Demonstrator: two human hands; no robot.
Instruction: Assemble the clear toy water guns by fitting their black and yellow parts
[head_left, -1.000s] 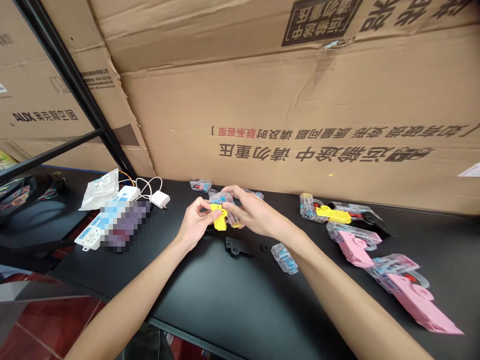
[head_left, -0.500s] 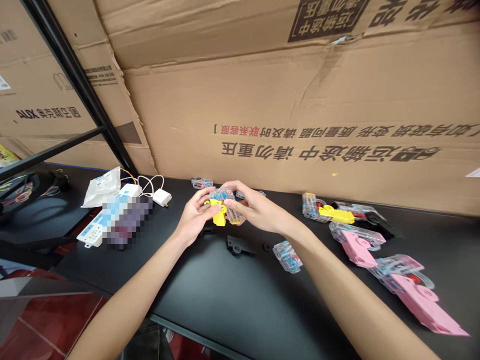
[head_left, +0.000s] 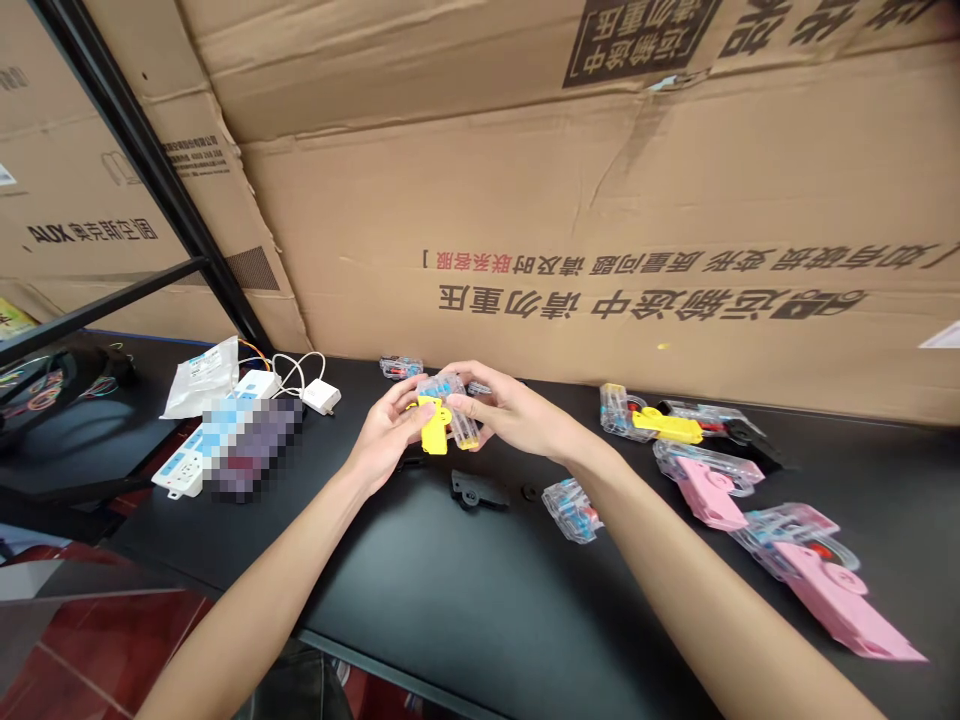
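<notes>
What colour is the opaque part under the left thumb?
The opaque part is yellow, best seen in the head view.

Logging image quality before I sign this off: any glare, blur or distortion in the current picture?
Head view: soft, pale sheen on the black table; head view: rightmost pink part looks stretched, likely wide-angle distortion; head view: held yellow part and clear part too small for crisp fine detail; head view: blocky pixels mask a dark item.
</notes>
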